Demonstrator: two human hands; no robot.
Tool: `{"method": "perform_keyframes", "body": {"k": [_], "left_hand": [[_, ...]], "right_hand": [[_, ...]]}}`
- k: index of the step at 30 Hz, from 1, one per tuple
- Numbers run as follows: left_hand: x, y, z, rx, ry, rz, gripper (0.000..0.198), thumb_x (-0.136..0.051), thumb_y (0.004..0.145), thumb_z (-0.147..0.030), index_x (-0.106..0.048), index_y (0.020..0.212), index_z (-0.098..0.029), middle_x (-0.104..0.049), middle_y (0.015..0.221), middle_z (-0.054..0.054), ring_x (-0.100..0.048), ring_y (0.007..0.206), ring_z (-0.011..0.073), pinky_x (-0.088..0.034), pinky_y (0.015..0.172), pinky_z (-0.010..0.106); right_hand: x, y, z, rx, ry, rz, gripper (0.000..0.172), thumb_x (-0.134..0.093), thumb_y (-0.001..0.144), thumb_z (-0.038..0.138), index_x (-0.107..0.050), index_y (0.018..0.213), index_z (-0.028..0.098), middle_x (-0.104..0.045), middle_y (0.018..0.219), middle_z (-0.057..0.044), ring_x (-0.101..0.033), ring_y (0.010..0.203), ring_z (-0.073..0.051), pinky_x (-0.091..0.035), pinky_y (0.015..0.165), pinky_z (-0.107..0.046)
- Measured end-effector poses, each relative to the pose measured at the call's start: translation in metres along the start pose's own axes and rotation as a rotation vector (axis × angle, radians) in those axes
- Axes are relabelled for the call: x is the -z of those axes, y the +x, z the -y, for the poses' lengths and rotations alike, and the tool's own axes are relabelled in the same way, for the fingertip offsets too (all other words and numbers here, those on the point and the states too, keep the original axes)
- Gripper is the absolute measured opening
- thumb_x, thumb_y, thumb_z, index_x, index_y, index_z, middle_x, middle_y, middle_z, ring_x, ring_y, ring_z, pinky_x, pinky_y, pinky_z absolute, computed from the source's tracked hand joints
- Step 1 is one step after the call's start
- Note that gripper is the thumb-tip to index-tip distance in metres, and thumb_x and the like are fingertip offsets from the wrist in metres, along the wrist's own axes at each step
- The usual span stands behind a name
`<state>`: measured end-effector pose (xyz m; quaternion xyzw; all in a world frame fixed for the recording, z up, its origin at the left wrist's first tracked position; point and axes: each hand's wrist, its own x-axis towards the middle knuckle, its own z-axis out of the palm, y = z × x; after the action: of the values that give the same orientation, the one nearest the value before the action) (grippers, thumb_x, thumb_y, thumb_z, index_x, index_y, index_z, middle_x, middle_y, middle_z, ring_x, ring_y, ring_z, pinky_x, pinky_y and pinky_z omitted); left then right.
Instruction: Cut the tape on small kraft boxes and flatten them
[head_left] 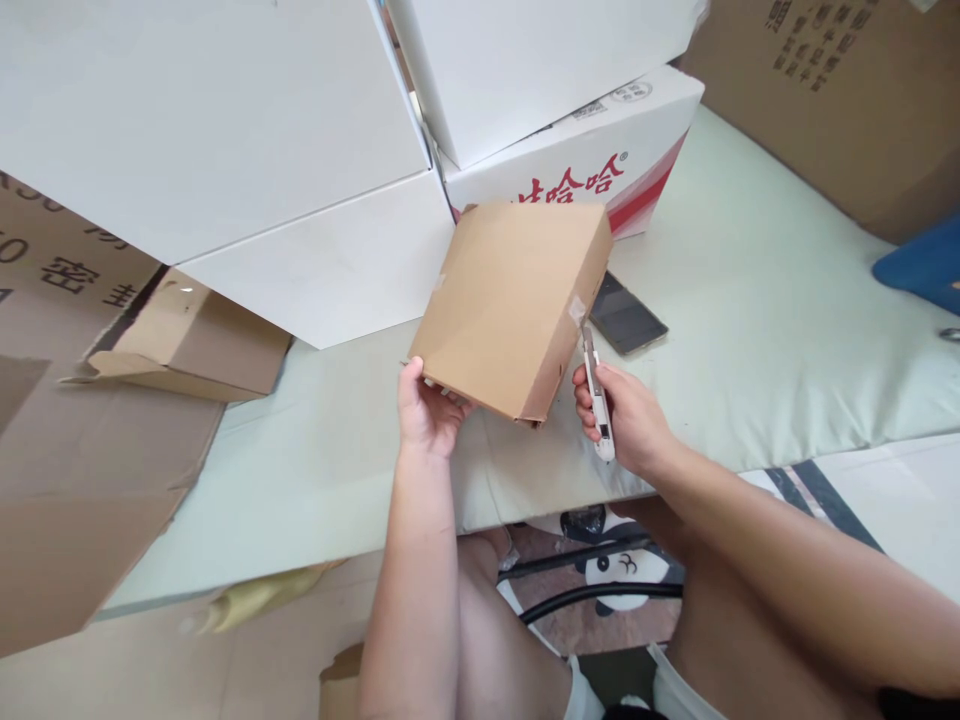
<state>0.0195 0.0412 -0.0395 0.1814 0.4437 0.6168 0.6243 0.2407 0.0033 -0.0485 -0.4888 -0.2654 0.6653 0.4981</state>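
A flat brown cardboard box [517,295] is tilted up above the pale green cloth. My left hand [433,405] grips its near left corner, thumb along the edge and fingers underneath. In my right hand [626,410] is a white utility knife [600,405], fingers wrapped round its handle. The knife's tip meets the box's right side, just below a piece of clear tape [577,309]. Behind the box's right side, a dark phone [626,312] lies on the cloth, partly covered by the box.
Large white boxes [322,250] stand at the back, beside a white carton with red lettering [645,170]. An opened small cardboard box [217,340] is at the left, near a big brown carton [82,480]. A blue object [922,262] sits at the right edge. Pale green cloth [765,370] covers the surface.
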Motion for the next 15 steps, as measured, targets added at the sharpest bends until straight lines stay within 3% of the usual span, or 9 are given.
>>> {"method": "perform_keyframes", "body": {"k": [15], "left_hand": [[0.0024,-0.0005,-0.0017,0.012,0.001,-0.013,0.046,-0.080,0.063,-0.053,-0.065,0.094,-0.022,-0.067,0.089,0.003,-0.068,0.086,0.0215,-0.057,0.071,0.031]], "right_hand": [[0.0010,-0.0011,-0.0022,-0.022,-0.032,0.022,0.034,-0.067,0.076,0.053,-0.056,0.082,0.021,-0.048,0.061,0.005,-0.042,0.047,-0.009,-0.034,0.037,-0.021]]}}
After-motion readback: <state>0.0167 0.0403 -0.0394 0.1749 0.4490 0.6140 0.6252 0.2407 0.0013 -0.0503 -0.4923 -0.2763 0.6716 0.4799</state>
